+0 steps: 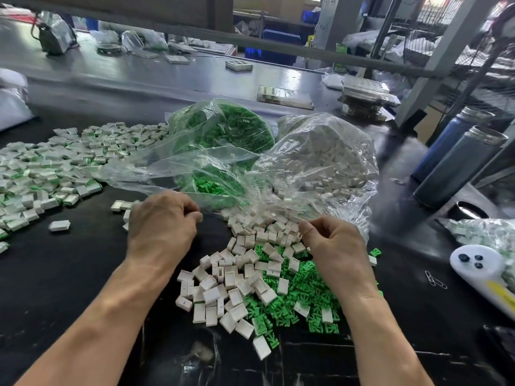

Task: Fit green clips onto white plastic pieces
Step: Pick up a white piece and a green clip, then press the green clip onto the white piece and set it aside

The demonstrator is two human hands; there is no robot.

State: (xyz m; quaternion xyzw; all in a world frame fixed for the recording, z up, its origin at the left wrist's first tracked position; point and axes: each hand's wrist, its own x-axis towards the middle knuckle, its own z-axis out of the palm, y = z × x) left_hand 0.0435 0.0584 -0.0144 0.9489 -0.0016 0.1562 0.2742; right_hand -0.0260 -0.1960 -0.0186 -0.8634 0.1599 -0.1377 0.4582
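On a black table (69, 274), two hands work over loose parts.
Left hand (161, 221) and right hand (334, 246) curl; held contents unclear. Clear bags (320, 151) crowd behind white pieces (231, 288) and green clips (306, 302).

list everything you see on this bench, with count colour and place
white pieces: heap, white, loose at centre front
green clips: heap, green, right of that heap, partly under it
fitted pieces: big spread, white and green, far left
clip bag: one, clear, green inside, centre back
piece bag: one, clear, white inside, right of clip bag
bottles: two, dark blue-grey, right
paper clips: few, metal, right front
left hand: curled, contents unclear
right hand: curled, contents unclear
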